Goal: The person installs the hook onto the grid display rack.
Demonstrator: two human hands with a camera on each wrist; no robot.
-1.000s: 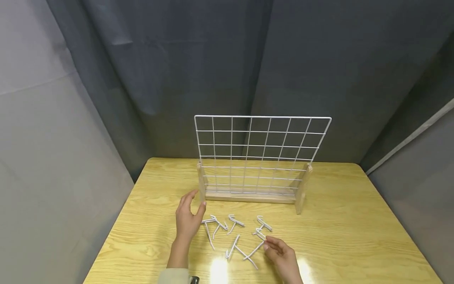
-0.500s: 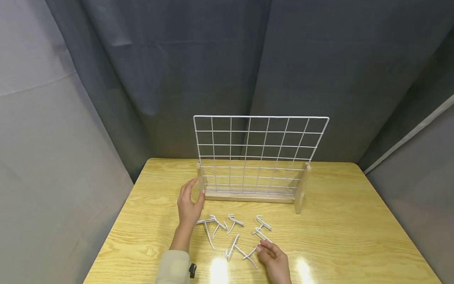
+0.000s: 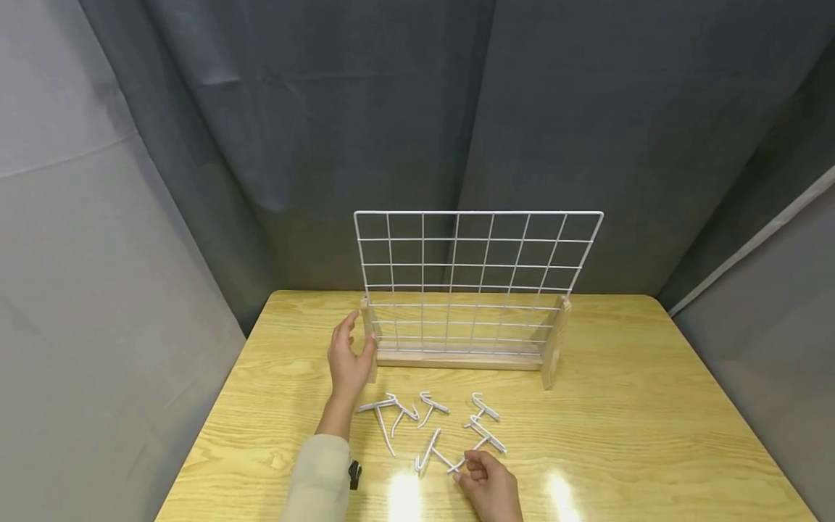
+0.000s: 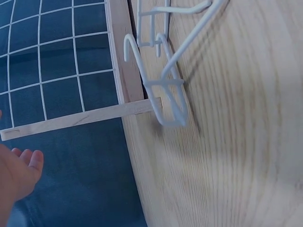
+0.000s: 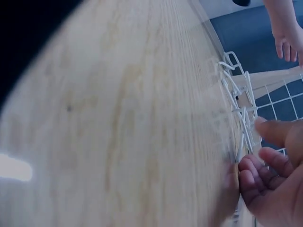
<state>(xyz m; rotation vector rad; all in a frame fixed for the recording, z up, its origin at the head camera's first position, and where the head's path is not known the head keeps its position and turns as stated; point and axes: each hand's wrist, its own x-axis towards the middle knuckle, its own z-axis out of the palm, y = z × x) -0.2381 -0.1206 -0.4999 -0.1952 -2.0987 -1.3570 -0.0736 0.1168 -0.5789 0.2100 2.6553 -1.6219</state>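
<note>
In the head view, my left hand [image 3: 348,366] is at the left wooden upright [image 3: 372,373] of a rack, thumb and fingers spread to either side of it. The rack carries a white wire grid panel [image 3: 457,212]. My right hand [image 3: 493,489] hovers low over the table, fingers loosely bent, fingertips close to the prong ends of two white wire hooks [image 3: 428,449]. The right wrist view has its thumb [image 5: 272,130] and fingers apart, with nothing pinched between them. Another hook [image 3: 489,436] lies just beyond the right hand.
Several more white wire hooks [image 3: 433,404] lie between the hands and the rack's wooden base [image 3: 457,360]. The wood-grain table [image 3: 652,420] is bordered by a dark curtain [image 3: 313,145] behind and grey fabric [image 3: 98,290] at the left.
My left hand has moved forward along the rack's left upright. My right hand has moved left and nearer to me, uncovering more of the hook at the right. The hooks stay in place.
</note>
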